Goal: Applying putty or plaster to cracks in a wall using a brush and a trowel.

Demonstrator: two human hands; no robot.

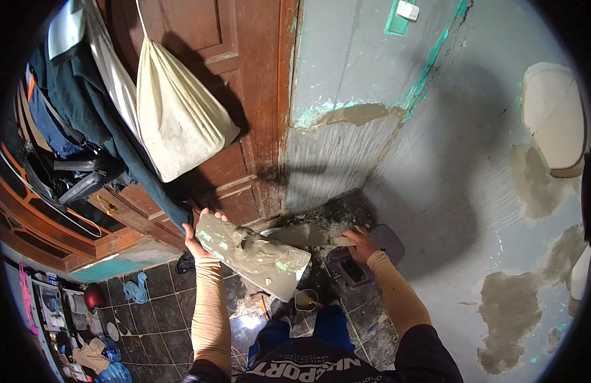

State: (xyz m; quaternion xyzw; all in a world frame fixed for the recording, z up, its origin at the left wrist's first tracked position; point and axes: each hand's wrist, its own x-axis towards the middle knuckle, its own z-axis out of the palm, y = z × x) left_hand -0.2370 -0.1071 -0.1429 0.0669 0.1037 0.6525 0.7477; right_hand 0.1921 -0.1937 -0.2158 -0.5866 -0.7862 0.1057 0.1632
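My left hand [194,242] supports the far-left end of a long flat slab [288,292], fingers over its edge. Wet grey mortar [251,249] lies in a lumpy layer on its top, with pale green flecks. In my right hand [361,244] is the handle of a trowel [302,234]. The trowel's mortar-smeared blade points left, close to the slab's far edge; whether they touch I cannot tell. My fingers wrap round the handle, above a dark plastic container [388,242] on the floor.
A brown wooden door [251,147] with a hanging cream bag [177,118] and clothes [85,108] stands at the left. The grey wall [448,191] at right has mortar patches [509,313]. By my feet are a hammer [264,306] and a small container [306,300]; a loaded shelf [59,313] is at lower left.
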